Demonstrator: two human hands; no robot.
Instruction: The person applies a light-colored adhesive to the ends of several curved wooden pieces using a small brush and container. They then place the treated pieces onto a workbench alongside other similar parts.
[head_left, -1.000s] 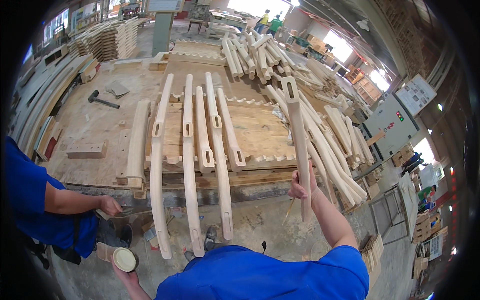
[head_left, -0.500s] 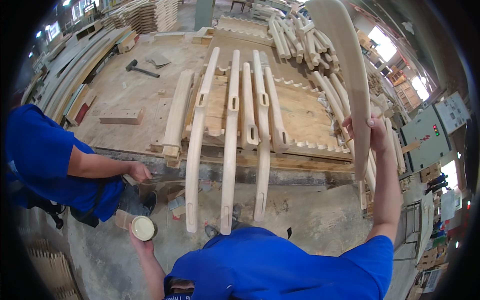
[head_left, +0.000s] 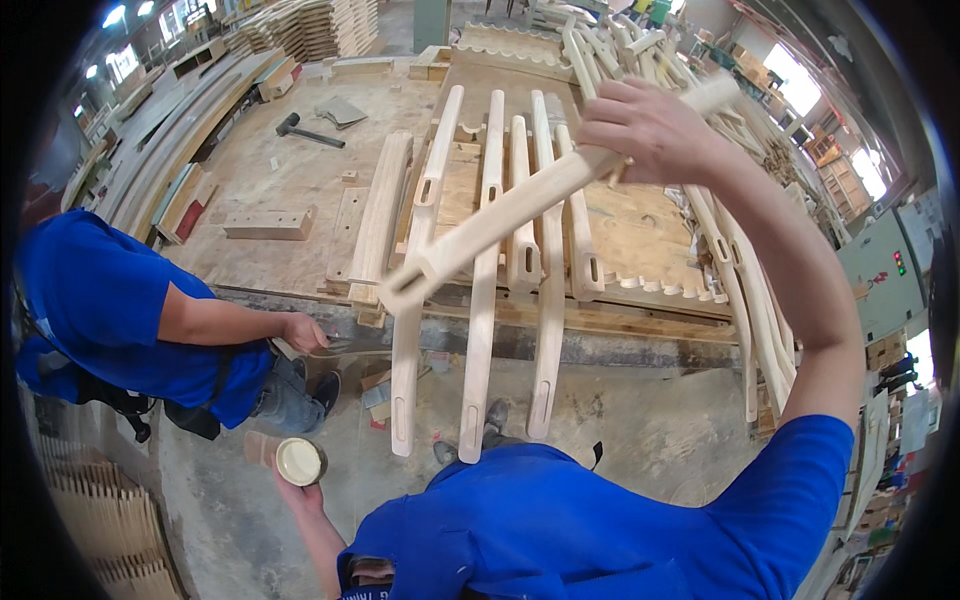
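My right hand (head_left: pixel 650 130) grips a pale wooden chair leg (head_left: pixel 510 205) with a slot near its lower end. The leg slants above the workpieces, its slotted end toward the bench's front edge. Low on the left, my left hand (head_left: pixel 301 498) is closed around a round tub (head_left: pixel 300 461) with a cream-coloured top; whether that is a lid or contents I cannot tell. Beneath the held leg lie three long slotted legs, one a middle leg (head_left: pixel 482 330), jutting past the front edge. Between them rest two shorter slotted pieces, one a short piece (head_left: pixel 523 220).
A co-worker in blue (head_left: pixel 110 310) stands at the left, a thin strip by their hand. The wooden bench (head_left: pixel 250 175) carries a black mallet (head_left: pixel 305 130), a wooden block (head_left: pixel 268 223) and a thick beam (head_left: pixel 382 210). Curved legs (head_left: pixel 745 270) are stacked at the right.
My right hand has swung left and inward, bringing the wooden leg from upright at the right to slanted across the workpieces. The left hand still holds the tub.
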